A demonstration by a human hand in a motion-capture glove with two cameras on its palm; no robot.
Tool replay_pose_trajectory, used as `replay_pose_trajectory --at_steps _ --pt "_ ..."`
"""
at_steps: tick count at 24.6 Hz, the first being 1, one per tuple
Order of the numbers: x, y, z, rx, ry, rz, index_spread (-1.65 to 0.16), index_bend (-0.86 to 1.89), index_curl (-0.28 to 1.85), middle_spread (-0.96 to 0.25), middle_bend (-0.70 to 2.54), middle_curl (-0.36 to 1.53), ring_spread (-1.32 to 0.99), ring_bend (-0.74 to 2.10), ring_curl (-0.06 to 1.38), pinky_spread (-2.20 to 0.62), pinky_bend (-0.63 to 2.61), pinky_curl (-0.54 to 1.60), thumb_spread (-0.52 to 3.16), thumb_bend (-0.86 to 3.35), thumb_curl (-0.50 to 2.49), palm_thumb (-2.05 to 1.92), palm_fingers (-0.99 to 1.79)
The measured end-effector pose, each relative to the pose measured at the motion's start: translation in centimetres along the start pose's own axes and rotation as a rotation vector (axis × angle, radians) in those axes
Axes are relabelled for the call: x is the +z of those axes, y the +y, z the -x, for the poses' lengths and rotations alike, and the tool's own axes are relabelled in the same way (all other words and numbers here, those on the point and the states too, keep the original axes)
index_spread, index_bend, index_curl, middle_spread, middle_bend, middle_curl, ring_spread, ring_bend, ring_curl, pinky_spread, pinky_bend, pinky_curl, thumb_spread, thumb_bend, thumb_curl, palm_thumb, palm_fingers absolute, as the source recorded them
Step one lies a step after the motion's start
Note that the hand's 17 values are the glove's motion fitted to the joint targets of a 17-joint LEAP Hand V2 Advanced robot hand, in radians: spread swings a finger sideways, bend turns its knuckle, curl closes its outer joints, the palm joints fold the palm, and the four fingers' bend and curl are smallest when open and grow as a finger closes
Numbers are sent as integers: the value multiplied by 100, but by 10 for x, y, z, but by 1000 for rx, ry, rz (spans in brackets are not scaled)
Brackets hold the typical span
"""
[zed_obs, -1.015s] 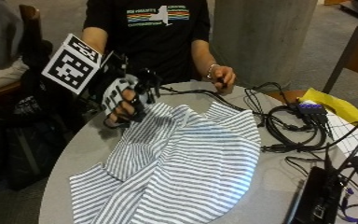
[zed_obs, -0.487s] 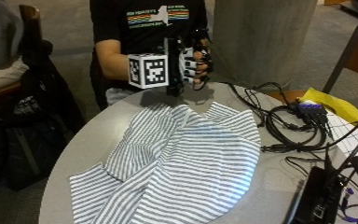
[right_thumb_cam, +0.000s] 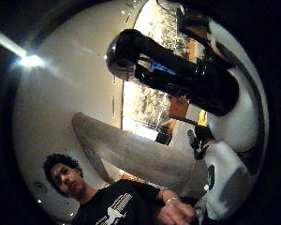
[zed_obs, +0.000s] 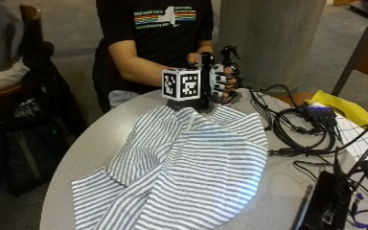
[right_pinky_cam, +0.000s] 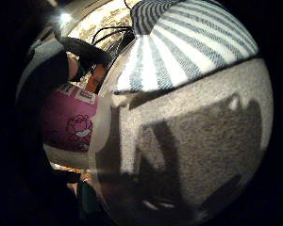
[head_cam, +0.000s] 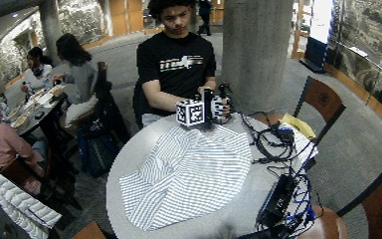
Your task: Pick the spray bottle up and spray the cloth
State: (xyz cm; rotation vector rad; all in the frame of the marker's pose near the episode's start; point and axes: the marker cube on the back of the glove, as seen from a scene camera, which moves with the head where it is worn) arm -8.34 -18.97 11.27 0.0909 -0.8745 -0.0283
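A blue-and-white striped cloth [zed_obs: 190,163] lies spread over the round grey table [zed_obs: 88,153]. At the cloth's far edge my gloved right hand [zed_obs: 221,81] curls its fingers round the spray bottle, whose black trigger head [zed_obs: 228,51] sticks up above the hand. In the little finger side palm view the bottle's pink flower label [right_pinky_cam: 68,125] sits beside the palm, with the table [right_pinky_cam: 203,141] and the striped cloth [right_pinky_cam: 188,42] below. The thumb side palm view shows the black spray head [right_thumb_cam: 178,75]. The person's bare left hand [right_thumb_cam: 178,213] rests by the table's edge.
Black cables [zed_obs: 299,129] coil on the table's right side, next to a yellow sheet [zed_obs: 340,108] and a black device [zed_obs: 324,201]. A concrete pillar [zed_obs: 267,38] and a chair [zed_obs: 362,52] stand behind. A dark bag [zed_obs: 37,110] hangs at the left.
My right hand has gone from the cloth's far left corner rightward to the spray bottle at the table's far edge and now grips it.
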Motion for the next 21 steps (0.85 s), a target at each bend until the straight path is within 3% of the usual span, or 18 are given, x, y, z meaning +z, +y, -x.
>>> replay_pose_trajectory --at_steps 9,21 --pt "-48 43 11 1 214 -25 -21 1 25 -3 25 48 -3 40 41 6 43 41 76 -5 53 91 73" --pt "-155 158 5 92 632 -239 -24 17 26 -1 32 47 3 28 35 13 33 37 87 -3 46 86 76"
